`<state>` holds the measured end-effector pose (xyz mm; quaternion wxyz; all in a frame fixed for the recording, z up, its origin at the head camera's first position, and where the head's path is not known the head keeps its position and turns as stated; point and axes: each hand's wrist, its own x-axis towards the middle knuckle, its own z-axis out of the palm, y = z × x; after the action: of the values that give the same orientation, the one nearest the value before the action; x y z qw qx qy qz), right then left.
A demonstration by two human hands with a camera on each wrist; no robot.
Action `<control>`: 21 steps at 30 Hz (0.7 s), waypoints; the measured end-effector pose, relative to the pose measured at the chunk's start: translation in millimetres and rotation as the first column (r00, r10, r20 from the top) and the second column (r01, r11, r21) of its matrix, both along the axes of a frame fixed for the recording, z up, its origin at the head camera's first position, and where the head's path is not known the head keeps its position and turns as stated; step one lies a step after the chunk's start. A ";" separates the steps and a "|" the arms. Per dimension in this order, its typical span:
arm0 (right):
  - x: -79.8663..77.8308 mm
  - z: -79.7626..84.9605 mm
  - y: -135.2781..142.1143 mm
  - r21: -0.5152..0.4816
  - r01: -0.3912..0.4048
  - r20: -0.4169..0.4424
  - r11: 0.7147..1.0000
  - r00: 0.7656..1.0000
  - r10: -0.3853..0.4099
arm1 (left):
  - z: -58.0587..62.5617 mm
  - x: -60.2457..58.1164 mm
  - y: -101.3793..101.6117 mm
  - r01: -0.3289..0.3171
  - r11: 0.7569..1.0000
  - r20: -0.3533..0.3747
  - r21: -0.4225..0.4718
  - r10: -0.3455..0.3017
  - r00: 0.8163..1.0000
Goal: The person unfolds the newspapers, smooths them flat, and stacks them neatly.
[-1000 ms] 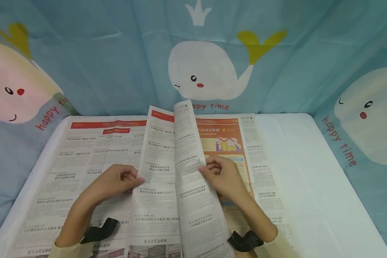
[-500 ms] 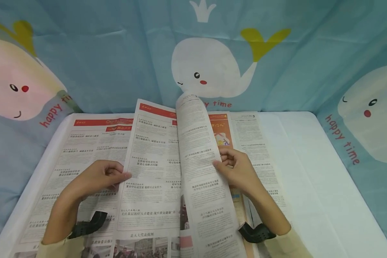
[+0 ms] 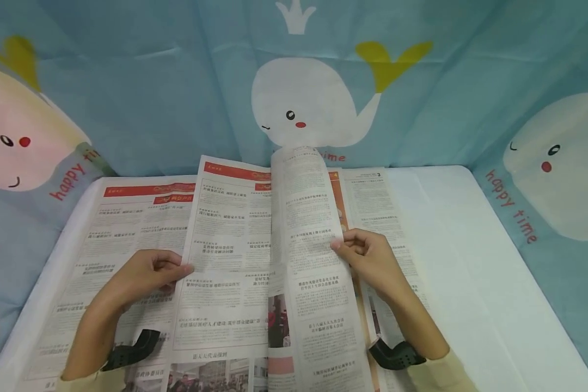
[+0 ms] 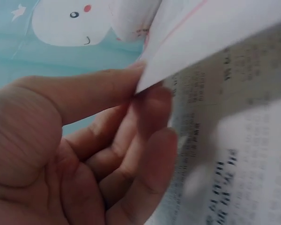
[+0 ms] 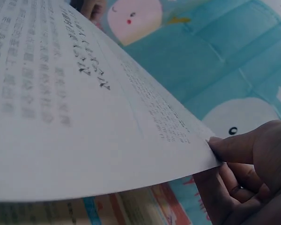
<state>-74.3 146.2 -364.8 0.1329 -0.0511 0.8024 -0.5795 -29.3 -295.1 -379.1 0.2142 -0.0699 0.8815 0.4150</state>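
Observation:
A newspaper sheet (image 3: 225, 218), with a red strip along its top left, is raised over other sheets, its right part curving upward. My left hand (image 3: 149, 277) pinches its left edge between thumb and fingers; the left wrist view shows the paper (image 4: 225, 33) caught at the thumb tip of that hand (image 4: 98, 136). On the other side, my right hand (image 3: 369, 258) pinches the right edge of the curved page. In the right wrist view the sheet's corner-like edge (image 5: 131, 159) runs into the grip of the right hand (image 5: 253, 168).
Beneath lies a spread newspaper (image 3: 83, 261) with red headings, its far right page (image 3: 377, 207) numbered 3. An orange printed page (image 3: 343, 209) shows between. The white table (image 3: 480, 272) extends to the right. A blue whale-print cloth (image 3: 176, 98) hangs behind.
Both hands have moved apart, the left one leftward and the right one rightward. The pinched sheet has spread wider, covering more of the orange page.

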 end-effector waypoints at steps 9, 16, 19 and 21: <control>5.3 -7.5 25.3 0.128 0.115 -0.035 0.985 0.993 -0.111 | -12.6 21.2 -5.7 -0.152 0.985 -0.031 -0.084 0.150 0.988; 7.4 -8.1 48.8 0.173 0.146 -0.047 0.974 0.989 -0.140 | -18.2 36.5 -17.4 -0.186 0.972 -0.078 -0.146 0.176 0.981; 8.1 -7.3 59.6 0.178 0.152 -0.053 0.972 0.988 -0.145 | -18.8 42.4 -26.8 -0.188 0.969 -0.079 -0.160 0.177 0.981; 8.9 -6.9 67.0 0.183 0.157 -0.057 0.970 0.987 -0.149 | -18.4 45.7 -34.4 -0.191 0.967 -0.073 -0.171 0.181 0.981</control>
<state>-65.4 213.3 -371.6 0.0750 0.0113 0.8575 -0.5089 16.4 -329.5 -397.5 0.1420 -0.1591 0.9102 0.3551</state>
